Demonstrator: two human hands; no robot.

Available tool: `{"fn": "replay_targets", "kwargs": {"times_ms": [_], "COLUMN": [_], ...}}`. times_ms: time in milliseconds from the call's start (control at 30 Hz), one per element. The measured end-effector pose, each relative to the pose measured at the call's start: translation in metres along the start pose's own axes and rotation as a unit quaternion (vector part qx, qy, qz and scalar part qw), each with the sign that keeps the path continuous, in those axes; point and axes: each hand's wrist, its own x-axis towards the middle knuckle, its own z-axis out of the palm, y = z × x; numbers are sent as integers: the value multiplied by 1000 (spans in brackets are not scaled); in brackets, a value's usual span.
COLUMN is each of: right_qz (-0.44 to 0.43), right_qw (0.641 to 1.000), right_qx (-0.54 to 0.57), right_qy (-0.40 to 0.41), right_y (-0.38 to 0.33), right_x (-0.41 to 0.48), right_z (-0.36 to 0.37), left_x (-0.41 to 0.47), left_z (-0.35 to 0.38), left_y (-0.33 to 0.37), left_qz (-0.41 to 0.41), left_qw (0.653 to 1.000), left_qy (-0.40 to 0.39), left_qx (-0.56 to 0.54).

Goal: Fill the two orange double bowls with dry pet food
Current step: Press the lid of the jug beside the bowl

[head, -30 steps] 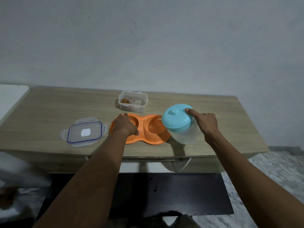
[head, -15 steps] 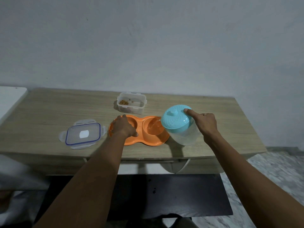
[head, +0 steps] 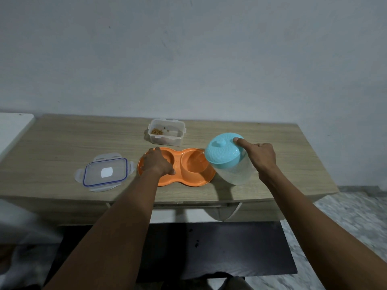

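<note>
One orange double bowl (head: 188, 176) lies near the front middle of the wooden table (head: 62, 143). My left hand (head: 156, 163) rests over its left cup, gripping the rim. A clear jug with a light blue lid (head: 223, 150) is tilted toward the right cup, and my right hand (head: 258, 158) holds it with the forefinger on the lid. Behind the bowl stands a clear food box (head: 166, 132) with a little brown dry pet food in one corner. A second orange bowl is not visible.
The food box's clear lid with a blue seal (head: 104, 174) lies flat to the left of the bowl. A white surface (head: 12, 126) adjoins the table's left end. A dark mat (head: 209, 248) lies on the floor below the table.
Nothing moved apart from a slight shift of the camera; both hands keep their holds.
</note>
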Motion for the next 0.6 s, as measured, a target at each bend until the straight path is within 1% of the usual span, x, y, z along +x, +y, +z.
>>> {"fn": "replay_targets", "kwargs": {"times_ms": [267, 600], "right_qz": [-10, -3], "right_qw": [1000, 1000], "right_qx": [-10, -13], "right_qy": [5, 16], "right_y": [0, -1], "right_x": [0, -5], "right_z": [-1, -6], "left_x": [0, 2], "left_z": [-1, 1], "left_y": [0, 0], "left_qz": [3, 3], "left_qw": [1000, 1000], "left_qy": [-1, -4], "left_qx": [12, 14]}}
